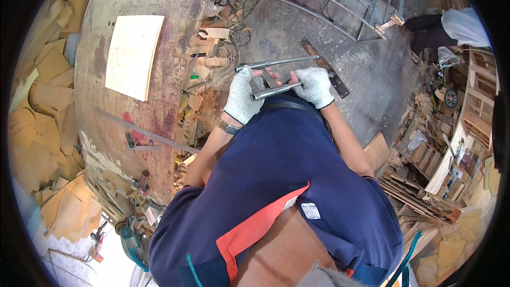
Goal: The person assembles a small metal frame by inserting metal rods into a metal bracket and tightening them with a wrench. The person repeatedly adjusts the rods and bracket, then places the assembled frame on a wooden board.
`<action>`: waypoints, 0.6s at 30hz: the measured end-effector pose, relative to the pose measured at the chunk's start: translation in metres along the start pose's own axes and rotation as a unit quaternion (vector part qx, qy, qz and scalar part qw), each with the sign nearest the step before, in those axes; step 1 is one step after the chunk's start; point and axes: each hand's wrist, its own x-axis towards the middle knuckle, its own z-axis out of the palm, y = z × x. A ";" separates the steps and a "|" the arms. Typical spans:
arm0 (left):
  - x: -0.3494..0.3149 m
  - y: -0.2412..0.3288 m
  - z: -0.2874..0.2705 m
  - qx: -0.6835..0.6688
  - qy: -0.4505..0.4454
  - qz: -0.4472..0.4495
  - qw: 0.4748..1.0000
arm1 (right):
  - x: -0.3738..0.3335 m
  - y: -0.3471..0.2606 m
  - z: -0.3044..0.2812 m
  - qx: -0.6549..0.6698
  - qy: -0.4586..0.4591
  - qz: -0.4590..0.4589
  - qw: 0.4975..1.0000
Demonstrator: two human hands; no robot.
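Both gloved hands are held just in front of the body, over the concrete floor. The left hand and the right hand are closed on one short metal tube. A longer metal tube lies across the fingertips just beyond. Farther left, a pale board rests on the workbench; a metal frame stands beyond.

Gloved left hand and right hand on two metal rods (workbench just beside).
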 end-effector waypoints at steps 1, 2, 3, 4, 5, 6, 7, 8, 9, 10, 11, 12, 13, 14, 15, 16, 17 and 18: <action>-0.001 0.000 -0.006 0.020 -0.039 -0.019 0.999 | -0.002 0.001 -0.001 0.002 0.021 -0.002 1.000; -0.004 0.000 -0.001 0.033 -0.048 -0.028 0.998 | -0.004 0.003 -0.003 0.002 0.043 -0.003 0.999; -0.008 0.001 0.005 0.045 -0.058 -0.038 0.997 | -0.006 0.005 -0.002 -0.009 0.045 -0.004 0.999; -0.012 0.002 0.011 0.058 -0.067 -0.047 0.995 | -0.007 0.006 -0.001 -0.002 0.053 -0.006 0.999; -0.016 0.002 0.018 0.078 -0.053 -0.042 0.995 | -0.005 0.007 -0.003 0.001 0.063 -0.008 0.998; -0.018 0.001 0.019 0.080 -0.057 -0.034 0.995 | -0.004 0.007 -0.004 0.004 0.072 -0.010 0.997; -0.019 0.000 0.018 0.082 -0.061 -0.026 0.994 | -0.004 0.007 -0.004 -0.001 0.097 -0.020 0.995; -0.020 0.002 0.019 0.086 -0.065 -0.019 0.994 | -0.003 0.008 -0.005 -0.008 0.095 -0.020 0.995; -0.021 0.003 0.022 0.090 -0.060 -0.019 0.994 | -0.001 0.009 -0.007 -0.015 0.091 -0.021 0.995; -0.022 0.005 0.026 0.098 -0.061 -0.015 0.993 | 0.000 0.010 -0.009 -0.021 0.088 -0.021 0.996; -0.024 0.007 0.031 0.105 -0.061 -0.010 0.993 | 0.001 0.008 -0.013 -0.034 0.071 -0.018 0.997; -0.024 0.007 0.034 0.112 -0.060 -0.004 0.992 | 0.006 0.007 -0.015 -0.011 0.085 -0.035 0.996; -0.023 0.006 0.033 0.106 -0.061 -0.006 0.992 | 0.011 0.005 -0.016 0.012 0.098 -0.052 0.994; -0.021 0.007 0.032 0.100 -0.062 -0.006 0.993 | 0.016 0.004 -0.018 0.037 0.111 -0.071 0.991; -0.020 0.008 0.032 0.094 -0.063 -0.005 0.994 | 0.018 0.005 -0.020 0.034 0.066 -0.065 0.995; -0.021 0.008 0.034 0.087 -0.025 -0.009 0.996 | 0.020 0.006 -0.020 0.025 0.066 -0.083 0.994; -0.025 0.007 0.039 0.080 0.014 -0.012 0.997 | 0.022 0.005 -0.020 0.018 0.067 -0.102 0.992; -0.028 0.005 0.042 0.073 0.053 -0.014 0.996 | 0.025 0.004 -0.019 0.011 0.067 -0.121 0.990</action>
